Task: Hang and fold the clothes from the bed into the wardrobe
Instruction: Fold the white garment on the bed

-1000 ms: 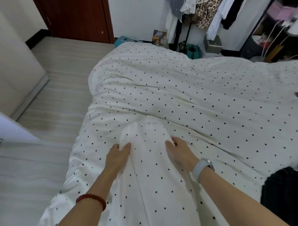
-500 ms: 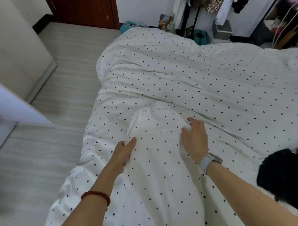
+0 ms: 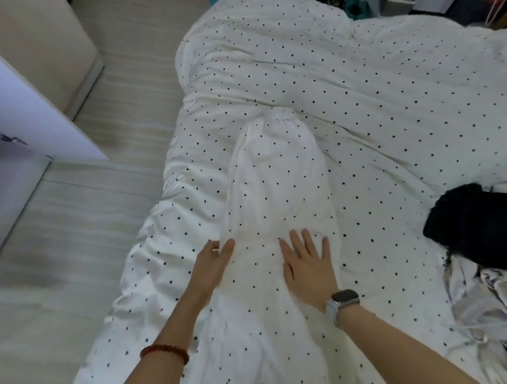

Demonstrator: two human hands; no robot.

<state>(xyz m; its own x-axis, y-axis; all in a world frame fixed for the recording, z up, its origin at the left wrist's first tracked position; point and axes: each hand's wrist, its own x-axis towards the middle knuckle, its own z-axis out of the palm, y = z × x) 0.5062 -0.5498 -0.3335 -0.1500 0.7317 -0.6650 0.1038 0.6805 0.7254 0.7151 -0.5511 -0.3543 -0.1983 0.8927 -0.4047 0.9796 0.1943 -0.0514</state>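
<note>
head view: the dotted skirt (image 3: 278, 190) lies lengthwise on the bed (image 3: 388, 104), waistband far — left hand (image 3: 213, 264) touches its left edge, fingers straight, right hand (image 3: 307, 265) spread flat on it, equally near.

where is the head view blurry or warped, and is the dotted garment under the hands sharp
Head view: the dotted garment and both hands, left hand and right hand, are fairly sharp; the white panel at left is smeared; wide-angle bending curves the bed cover; light is soft, without glare.
</note>
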